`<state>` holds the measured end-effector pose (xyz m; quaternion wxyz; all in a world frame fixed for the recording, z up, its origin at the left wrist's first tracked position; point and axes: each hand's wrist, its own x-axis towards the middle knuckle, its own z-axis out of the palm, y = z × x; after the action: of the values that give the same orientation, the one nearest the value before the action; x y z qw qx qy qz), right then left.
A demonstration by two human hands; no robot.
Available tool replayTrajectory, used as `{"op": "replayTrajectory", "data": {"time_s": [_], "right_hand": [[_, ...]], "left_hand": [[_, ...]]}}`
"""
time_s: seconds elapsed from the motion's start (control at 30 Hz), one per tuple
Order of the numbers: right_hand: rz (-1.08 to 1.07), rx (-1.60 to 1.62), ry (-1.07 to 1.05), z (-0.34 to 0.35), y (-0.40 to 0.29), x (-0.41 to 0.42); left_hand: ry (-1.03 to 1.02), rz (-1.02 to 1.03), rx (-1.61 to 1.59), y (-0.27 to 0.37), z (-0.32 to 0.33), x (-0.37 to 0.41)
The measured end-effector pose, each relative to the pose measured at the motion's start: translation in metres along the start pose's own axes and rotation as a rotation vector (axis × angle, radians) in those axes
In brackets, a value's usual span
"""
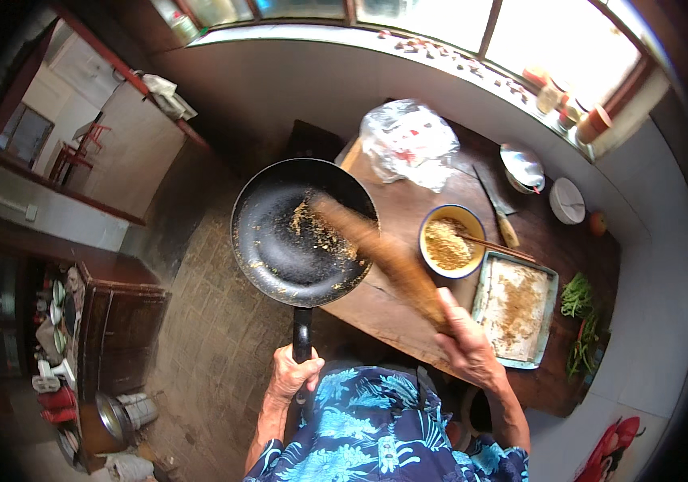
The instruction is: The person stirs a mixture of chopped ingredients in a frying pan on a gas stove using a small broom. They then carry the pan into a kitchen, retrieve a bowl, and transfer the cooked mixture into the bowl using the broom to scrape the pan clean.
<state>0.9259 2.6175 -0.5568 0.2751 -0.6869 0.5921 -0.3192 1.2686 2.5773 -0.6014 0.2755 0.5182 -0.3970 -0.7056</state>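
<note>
My left hand [293, 375] grips the handle of a black frying pan [272, 241], held off the floor beside the wooden table. Yellow-brown crumbs [314, 232] cling to the middle and lower right of the pan's inside. In my right hand [469, 343] is a brown brush-like tool [401, 268], blurred, its far end over the crumbs in the pan. Whether that end touches the pan I cannot tell. Right of the tool, a yellow enamel bowl [449, 274] with a blue rim holds crumbly yellow-brown food and a pair of chopsticks [500, 248].
On the table [359, 316] lie a shallow tray [481, 301] with brown residue, a cleaver [491, 202], a clear plastic bag [410, 141], a metal bowl [521, 165], a white bowl [567, 202], a tomato-like fruit [598, 223] and green vegetables [577, 295]. A wooden cabinet [121, 325] stands left.
</note>
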Motion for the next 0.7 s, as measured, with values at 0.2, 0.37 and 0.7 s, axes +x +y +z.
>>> {"op": "replayTrajectory", "data": {"time_s": [0.2,0.37,0.7], "right_hand": [[-0.219,-0.460,-0.369,0.015,-0.058,0.063],[-0.702,-0.884,-0.489,-0.002,-0.122,0.118],[-0.891,-0.997,-0.227,0.073,-0.189,0.235]], "left_hand": [[0.028,0.002,0.002,-0.002,-0.038,-0.020],[0.052,0.013,-0.038,-0.008,-0.065,-0.031],[-0.058,0.000,-0.106,-0.012,-0.085,-0.035]]}}
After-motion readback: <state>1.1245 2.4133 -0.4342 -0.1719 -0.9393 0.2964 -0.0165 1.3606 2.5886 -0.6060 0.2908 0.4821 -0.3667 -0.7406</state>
